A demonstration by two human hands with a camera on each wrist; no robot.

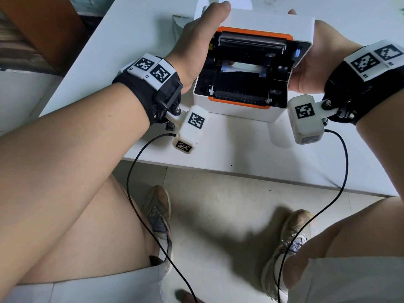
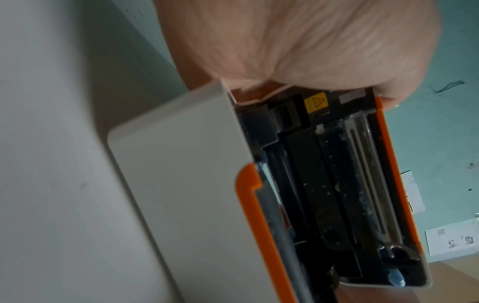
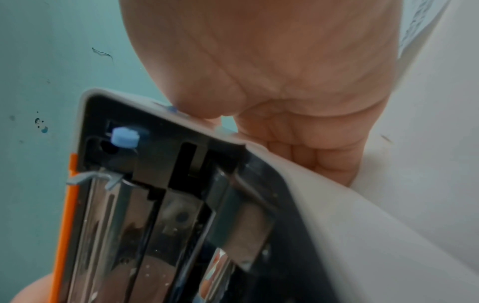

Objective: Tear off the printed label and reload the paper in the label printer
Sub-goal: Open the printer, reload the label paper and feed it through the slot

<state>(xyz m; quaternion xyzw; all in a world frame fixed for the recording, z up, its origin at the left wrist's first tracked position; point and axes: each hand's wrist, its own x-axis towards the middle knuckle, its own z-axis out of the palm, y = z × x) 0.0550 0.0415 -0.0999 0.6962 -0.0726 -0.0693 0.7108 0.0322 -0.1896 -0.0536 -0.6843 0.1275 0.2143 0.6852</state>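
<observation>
This looks like a plain office or back-room workspace, though which cannot be told for sure. A white table (image 1: 240, 149) with small dark marks carries a white and orange label printer (image 1: 242, 68) with its lid raised, desk equipment rather than household goods. Printed labels (image 2: 451, 239) are stuck on a pale green wall (image 2: 445, 143) that is scuffed and speckled. The floor (image 1: 218, 204) is pale tile, and a brown wooden panel (image 1: 43, 29) stands beside the table.
</observation>
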